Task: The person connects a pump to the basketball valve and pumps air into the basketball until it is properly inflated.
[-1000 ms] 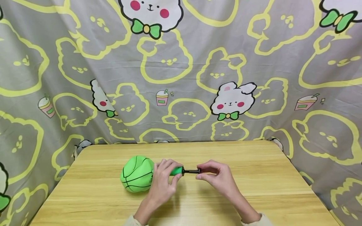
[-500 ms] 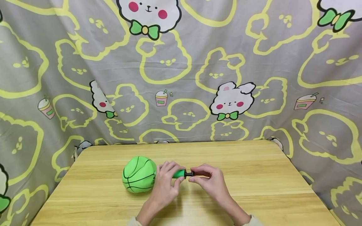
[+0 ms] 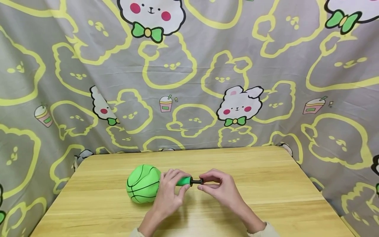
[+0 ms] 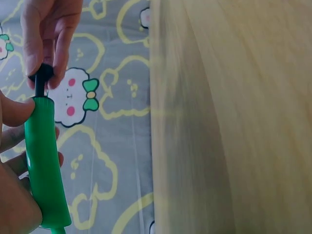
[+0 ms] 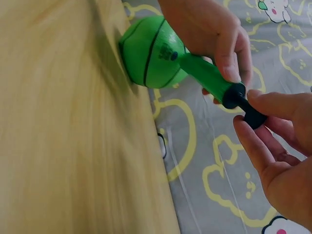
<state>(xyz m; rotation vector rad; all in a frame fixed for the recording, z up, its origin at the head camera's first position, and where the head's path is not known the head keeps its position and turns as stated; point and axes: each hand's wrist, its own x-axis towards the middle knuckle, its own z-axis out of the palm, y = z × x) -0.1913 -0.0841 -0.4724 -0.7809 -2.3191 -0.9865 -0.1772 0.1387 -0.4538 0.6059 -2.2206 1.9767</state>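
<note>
A green ball with black basketball lines lies on the table, its top dented and creased. My left hand grips the green barrel of a hand pump, thumb and fingers around it. The pump's front end points at the ball, and in the right wrist view it meets the ball beside a small dark spot. With thumb and fingers my right hand pinches the black handle at the pump's other end. A short length of black rod shows between handle and barrel.
The wooden table extends around both hands. Behind it hangs a grey curtain printed with yellow outlines and white cartoon animals, which also runs down both sides.
The right hand first pushed the handle in toward the barrel, then drew it out slightly, so more rod shows now than half a second ago. The left hand keeps its grip.
</note>
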